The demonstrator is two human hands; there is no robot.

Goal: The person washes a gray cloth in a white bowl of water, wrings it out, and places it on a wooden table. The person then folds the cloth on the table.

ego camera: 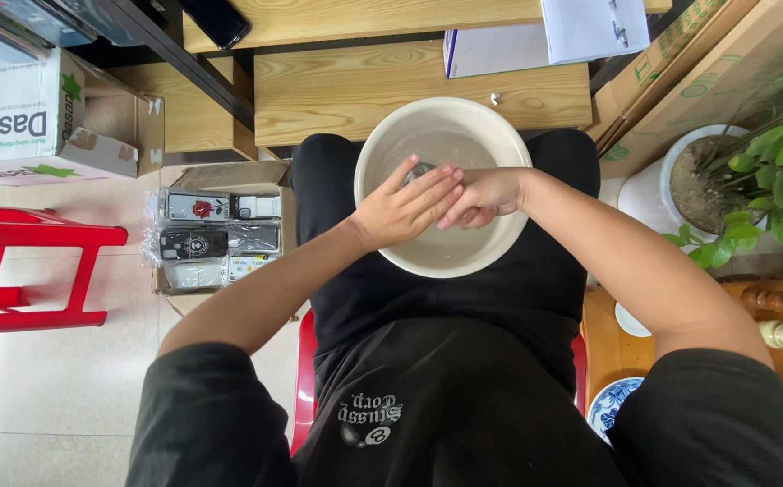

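Head camera, looking straight down

It looks from close above onto the lap, with the basin [444, 185] central and floor at left.

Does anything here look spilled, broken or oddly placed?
Only one thing: the round cream basin of water rests on the seated person's lap, not on a table. The left hand and right hand meet over it. No spill or damage shows.

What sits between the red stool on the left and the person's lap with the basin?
In the head view, an open cardboard box of wrapped packets lies on the floor between the red stool and the basin.
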